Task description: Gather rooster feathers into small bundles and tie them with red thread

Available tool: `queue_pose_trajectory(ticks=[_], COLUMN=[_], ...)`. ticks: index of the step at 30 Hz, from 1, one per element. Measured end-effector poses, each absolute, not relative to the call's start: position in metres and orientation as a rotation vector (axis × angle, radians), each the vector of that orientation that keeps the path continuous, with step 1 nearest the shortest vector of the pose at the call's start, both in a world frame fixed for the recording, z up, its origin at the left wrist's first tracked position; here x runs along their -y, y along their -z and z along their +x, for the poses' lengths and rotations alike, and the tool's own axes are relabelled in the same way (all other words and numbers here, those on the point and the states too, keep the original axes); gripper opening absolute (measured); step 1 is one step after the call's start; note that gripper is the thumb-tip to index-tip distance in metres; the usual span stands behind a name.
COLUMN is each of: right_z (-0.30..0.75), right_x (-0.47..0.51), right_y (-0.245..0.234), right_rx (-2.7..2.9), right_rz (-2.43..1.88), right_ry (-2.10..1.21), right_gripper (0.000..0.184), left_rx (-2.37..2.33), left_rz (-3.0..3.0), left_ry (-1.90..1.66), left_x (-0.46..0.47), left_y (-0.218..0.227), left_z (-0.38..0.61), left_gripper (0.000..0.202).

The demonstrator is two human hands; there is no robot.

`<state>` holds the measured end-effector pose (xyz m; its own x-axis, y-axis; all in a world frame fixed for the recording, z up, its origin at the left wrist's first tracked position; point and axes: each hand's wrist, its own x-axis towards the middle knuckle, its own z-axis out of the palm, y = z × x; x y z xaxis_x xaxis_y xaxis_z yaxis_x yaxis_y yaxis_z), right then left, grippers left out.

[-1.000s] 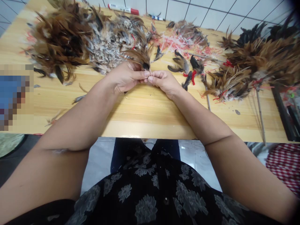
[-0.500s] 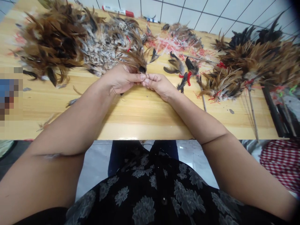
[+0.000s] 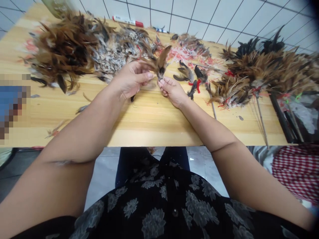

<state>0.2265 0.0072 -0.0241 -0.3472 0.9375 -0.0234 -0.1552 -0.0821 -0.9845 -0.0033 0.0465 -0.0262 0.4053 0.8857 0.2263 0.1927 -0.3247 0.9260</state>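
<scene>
My right hand is clamped, thumb against fingers, on the quill end of a small feather bunch. The bunch is positioned over the wooden table, between my two hands, with its brown vanes fanned upward and toward the left, away from my body. My left hand is located just beside it, palm turned inward, fingers curled, thumb extended toward the bunch; the thumb tip is apart from the right fingertips. I cannot tell whether the left fingers grip anything, as the hand hides part of the space behind it. A dark feather tip shows below the left palm; its support is hidden. Beyond the left hand lies a grey-white feather pile, adjoined on its left by a larger brown feather pile. Pink strands are spread beyond the right hand. To the right of that hand lie loose dark feathers and a red tie. Farther right are a compact feather bundle and a larger brown cluster, beneath which a thin stick extends to the near table edge. A red-and-white marker lies along the far edge.
</scene>
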Motion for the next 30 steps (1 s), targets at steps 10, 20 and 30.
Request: queue_pose_trajectory(ticks=[10,20,30], right_z=[0.211,0.216,0.24], right_x=[0.024,0.034,0.002], right_y=[-0.033,-0.038,-0.014], right_rx=[0.78,0.529,0.815], right_rz=[-1.167,-1.201,-1.335], right_ry=[-1.547,-1.49,-1.349], right_gripper=[0.062,0.052,0.048], left_rx=[-1.563,-1.641,-1.585], left_rz=[1.842,2.119,2.374], left_ry=[-1.215,-1.14,-0.75], left_x=[-0.09,-0.079,-0.044], left_y=[0.037,0.031,0.026], left_z=[-0.018,-0.014,0.006], left_gripper=[0.007,0.008,0.025])
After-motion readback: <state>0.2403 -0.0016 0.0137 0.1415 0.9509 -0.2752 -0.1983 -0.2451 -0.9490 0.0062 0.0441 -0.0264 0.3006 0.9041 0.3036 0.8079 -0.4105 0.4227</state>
